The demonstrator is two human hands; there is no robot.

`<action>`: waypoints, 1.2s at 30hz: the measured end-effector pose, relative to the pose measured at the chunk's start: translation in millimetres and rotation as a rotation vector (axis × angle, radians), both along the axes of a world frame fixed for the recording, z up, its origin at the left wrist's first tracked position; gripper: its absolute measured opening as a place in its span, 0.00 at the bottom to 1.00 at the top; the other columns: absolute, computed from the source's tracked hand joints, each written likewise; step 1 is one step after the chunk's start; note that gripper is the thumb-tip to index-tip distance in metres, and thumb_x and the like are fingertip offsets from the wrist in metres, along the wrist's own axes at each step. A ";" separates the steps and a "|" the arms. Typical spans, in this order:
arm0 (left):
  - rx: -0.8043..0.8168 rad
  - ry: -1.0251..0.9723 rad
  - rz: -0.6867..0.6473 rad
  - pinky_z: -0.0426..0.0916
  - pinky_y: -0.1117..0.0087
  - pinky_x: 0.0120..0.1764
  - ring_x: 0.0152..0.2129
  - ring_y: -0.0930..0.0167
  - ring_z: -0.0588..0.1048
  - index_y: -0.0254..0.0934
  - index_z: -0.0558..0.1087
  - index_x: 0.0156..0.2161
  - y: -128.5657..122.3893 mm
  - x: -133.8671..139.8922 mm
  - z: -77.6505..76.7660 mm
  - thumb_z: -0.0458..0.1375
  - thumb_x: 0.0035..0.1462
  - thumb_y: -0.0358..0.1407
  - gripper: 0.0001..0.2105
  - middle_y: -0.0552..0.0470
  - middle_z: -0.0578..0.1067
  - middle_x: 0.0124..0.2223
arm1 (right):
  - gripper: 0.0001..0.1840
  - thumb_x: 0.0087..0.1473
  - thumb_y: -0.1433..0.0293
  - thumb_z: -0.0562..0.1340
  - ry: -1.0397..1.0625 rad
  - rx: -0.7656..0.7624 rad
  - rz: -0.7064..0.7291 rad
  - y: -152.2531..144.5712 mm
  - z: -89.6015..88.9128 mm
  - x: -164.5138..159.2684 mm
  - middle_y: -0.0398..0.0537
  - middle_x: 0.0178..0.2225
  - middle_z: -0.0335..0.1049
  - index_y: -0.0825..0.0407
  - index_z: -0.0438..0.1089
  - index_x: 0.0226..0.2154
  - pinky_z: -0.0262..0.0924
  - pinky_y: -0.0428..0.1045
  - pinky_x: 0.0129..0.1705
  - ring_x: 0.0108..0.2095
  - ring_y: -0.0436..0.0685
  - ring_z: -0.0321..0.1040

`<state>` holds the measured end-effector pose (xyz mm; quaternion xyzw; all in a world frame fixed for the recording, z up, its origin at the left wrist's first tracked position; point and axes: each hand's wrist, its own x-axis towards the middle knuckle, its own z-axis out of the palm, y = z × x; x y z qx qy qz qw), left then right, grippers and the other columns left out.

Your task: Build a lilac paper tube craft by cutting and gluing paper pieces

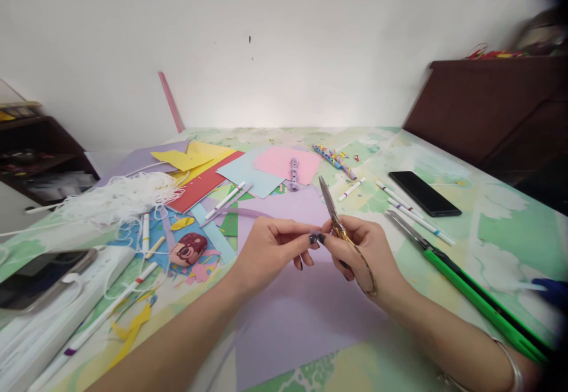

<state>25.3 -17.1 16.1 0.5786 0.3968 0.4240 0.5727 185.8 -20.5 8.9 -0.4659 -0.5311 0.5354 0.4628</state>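
Observation:
Both my hands meet over a sheet of purple paper that lies on the table. My left hand pinches with thumb and forefinger at something too small to make out. Its fingertips touch those of my right hand. Held in the right hand is a pair of scissors with gold-coloured handles, blades pointing up and away. The right thumb and forefinger also press together at the meeting point. Beyond the hands stands a small purple paper roll with curled strips, on pink paper.
To the right lie a green utility knife, a black phone and several white markers. On the left are a tangle of white string, red paper, a power strip and another phone.

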 end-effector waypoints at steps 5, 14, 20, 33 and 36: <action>-0.015 -0.056 0.042 0.67 0.77 0.21 0.16 0.77 0.71 0.32 0.76 0.29 0.2 4.0 1.5 0.60 0.50 0.30 0.03 0.53 0.74 0.21 | 0.06 0.44 0.68 0.62 0.040 -0.001 0.043 -0.7 -0.8 -1.0 0.32 0.09 0.51 0.53 0.64 0.23 0.41 0.40 0.12 0.09 0.42 0.44; -0.174 -0.302 0.158 0.64 0.79 0.19 0.16 0.78 0.71 0.33 0.74 0.29 0.2 1.5 0.0 0.62 0.48 0.31 0.03 0.54 0.74 0.24 | 0.09 0.44 0.69 0.60 -0.362 0.374 -0.138 -3.6 -5.4 0.2 0.34 0.14 0.51 0.52 0.58 0.21 0.45 0.41 0.18 0.15 0.44 0.47; -0.341 -0.559 0.248 0.70 0.75 0.36 0.31 0.74 0.77 0.33 0.74 0.31 -2.4 6.8 -2.9 0.62 0.48 0.30 0.03 0.50 0.78 0.34 | 0.12 0.43 0.68 0.60 -0.731 0.639 -0.132 -6.2 -12.9 -2.0 0.33 0.13 0.52 0.50 0.53 0.23 0.45 0.42 0.19 0.14 0.44 0.48; -0.372 -0.632 0.237 0.70 0.68 0.44 0.35 0.70 0.77 0.32 0.74 0.33 -6.6 13.5 -5.8 0.63 0.47 0.29 0.05 0.47 0.79 0.36 | 0.13 0.46 0.67 0.56 -0.890 0.644 -0.119 -7.0 -19.8 -4.4 0.34 0.14 0.50 0.49 0.48 0.22 0.42 0.43 0.19 0.14 0.46 0.44; -0.370 -0.627 0.235 0.70 0.68 0.45 0.35 0.70 0.77 0.31 0.74 0.33 -6.6 13.6 -6.4 0.63 0.47 0.29 0.05 0.46 0.79 0.36 | 0.12 0.46 0.67 0.56 -0.886 0.647 -0.122 -7.1 -20.0 -4.3 0.34 0.14 0.50 0.49 0.48 0.23 0.42 0.44 0.19 0.14 0.46 0.44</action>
